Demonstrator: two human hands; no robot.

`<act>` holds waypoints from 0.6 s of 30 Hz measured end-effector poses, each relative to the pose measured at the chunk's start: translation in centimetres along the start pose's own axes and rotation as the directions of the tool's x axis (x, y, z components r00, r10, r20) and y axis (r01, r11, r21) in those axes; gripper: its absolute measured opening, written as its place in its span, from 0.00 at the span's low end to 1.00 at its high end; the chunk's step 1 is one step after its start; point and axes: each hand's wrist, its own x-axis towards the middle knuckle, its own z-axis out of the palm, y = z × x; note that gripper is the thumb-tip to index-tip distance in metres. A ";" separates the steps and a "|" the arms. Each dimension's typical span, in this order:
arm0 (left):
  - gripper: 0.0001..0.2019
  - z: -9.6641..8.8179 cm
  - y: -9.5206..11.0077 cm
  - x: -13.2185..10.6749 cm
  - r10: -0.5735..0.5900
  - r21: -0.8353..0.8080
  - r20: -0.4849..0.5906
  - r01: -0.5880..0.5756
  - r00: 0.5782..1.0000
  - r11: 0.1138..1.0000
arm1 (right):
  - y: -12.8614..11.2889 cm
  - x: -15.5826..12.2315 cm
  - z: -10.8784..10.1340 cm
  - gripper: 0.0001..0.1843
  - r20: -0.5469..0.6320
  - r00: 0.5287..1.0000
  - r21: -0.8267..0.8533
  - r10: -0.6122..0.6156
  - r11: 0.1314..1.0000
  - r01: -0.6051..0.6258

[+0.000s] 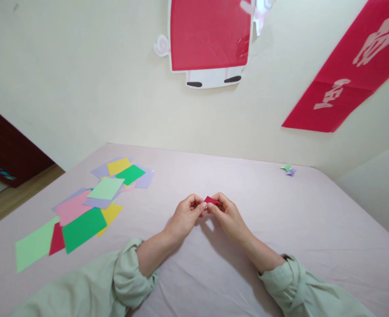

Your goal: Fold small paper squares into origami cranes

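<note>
A small folded red paper piece (pixel 211 200) is pinched between both of my hands just above the pale pink surface (pixel 280 229). My left hand (pixel 186 215) has its fingers curled and pressed on the left end of the paper. My right hand (pixel 225 213) grips the right end with thumb and fingertips. Most of the paper is hidden by my fingers. Both wrists come out of rolled pale green sleeves.
Several loose coloured paper squares (pixel 85 207) lie spread at the left: green, pink, yellow, lilac, red. A small folded green and lilac paper shape (pixel 288 170) sits far right near the wall. Red posters (pixel 211 35) hang on the cream wall.
</note>
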 end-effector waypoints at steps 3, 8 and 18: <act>0.15 0.0 -0.5 0.1 -0.039 -0.036 0.010 0.040 0.999 0.999 | 0.1 0.1 -0.1 0.13 0.011 1.000 0.011 0.013 1.000 -0.013; 0.15 -0.1 -0.9 0.3 -0.055 -0.047 0.013 0.056 0.998 0.997 | 0.0 0.2 0.0 0.13 -0.015 1.000 -0.014 -0.004 1.000 0.004; 0.15 0.1 -0.7 0.2 -0.046 -0.052 -0.017 0.046 0.999 0.998 | -0.2 0.4 -0.2 0.13 -0.040 0.999 -0.052 -0.014 0.999 0.012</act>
